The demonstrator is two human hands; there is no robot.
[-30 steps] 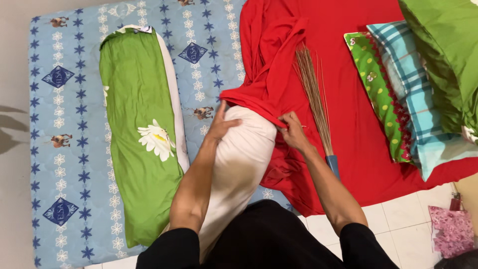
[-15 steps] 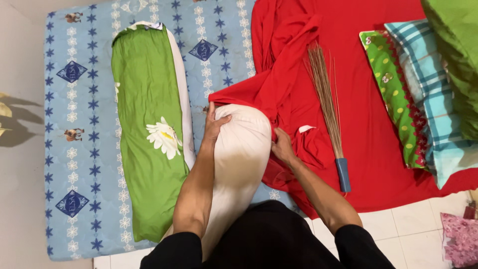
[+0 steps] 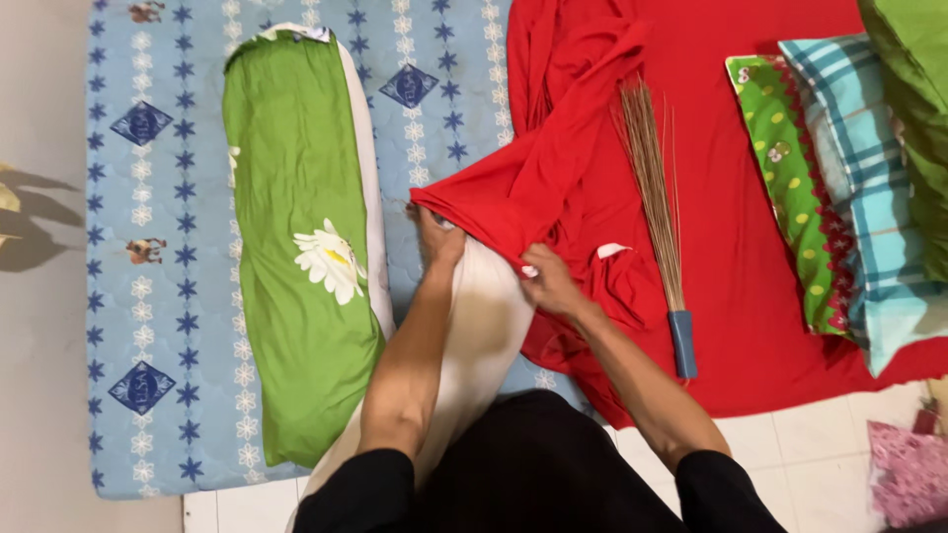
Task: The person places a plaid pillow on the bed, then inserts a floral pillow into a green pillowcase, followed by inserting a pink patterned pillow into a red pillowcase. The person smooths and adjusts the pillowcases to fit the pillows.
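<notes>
While the white bolster (image 3: 474, 336) lies just below centre with its long axis running from 7 to 1 o'clock, its upper end sits under the red cover (image 3: 533, 197). Left hand (image 3: 437, 237) reaches straight up along it, fingers pinching the cover's edge. Right hand (image 3: 551, 284), angled toward 10 o'clock, grips the same edge. Compared with half a second ago, the cover's mouth has moved farther up the bolster's tip.
</notes>
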